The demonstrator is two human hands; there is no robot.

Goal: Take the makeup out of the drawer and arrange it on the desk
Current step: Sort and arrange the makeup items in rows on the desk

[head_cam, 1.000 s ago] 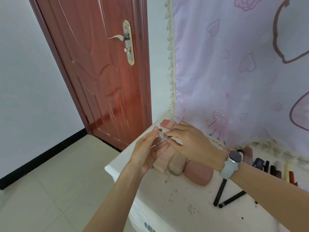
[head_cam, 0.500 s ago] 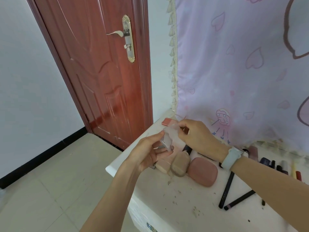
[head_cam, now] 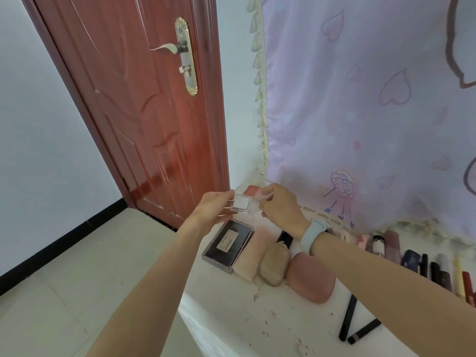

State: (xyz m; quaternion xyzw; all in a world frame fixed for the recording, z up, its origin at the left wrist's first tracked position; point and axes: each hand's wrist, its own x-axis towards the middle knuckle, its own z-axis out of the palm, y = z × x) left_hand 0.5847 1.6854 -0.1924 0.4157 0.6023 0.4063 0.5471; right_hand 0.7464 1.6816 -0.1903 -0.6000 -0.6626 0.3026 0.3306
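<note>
A small clear compact with a white pan [head_cam: 241,203] is held in the air above the left end of the white desk [head_cam: 283,318]. My left hand [head_cam: 215,207] pinches its left side and my right hand [head_cam: 279,206] pinches its clear right part. On the desk below lie a black palette with a white label [head_cam: 228,244], a pale pink case [head_cam: 248,261], a beige case [head_cam: 274,266] and a rounded pink case [head_cam: 313,275]. A pink blush pan [head_cam: 253,190] lies at the back corner. The drawer is not in view.
Two black pencils [head_cam: 354,320] lie on the desk at the right. A row of tubes and lipsticks [head_cam: 422,261] lines the back edge under a pink curtain [head_cam: 373,112]. A red-brown door [head_cam: 134,112] and tiled floor [head_cam: 64,279] are at the left.
Both hands have lifted with the clear compact and turned it so its white pan faces up. The black palette below has come into sight.
</note>
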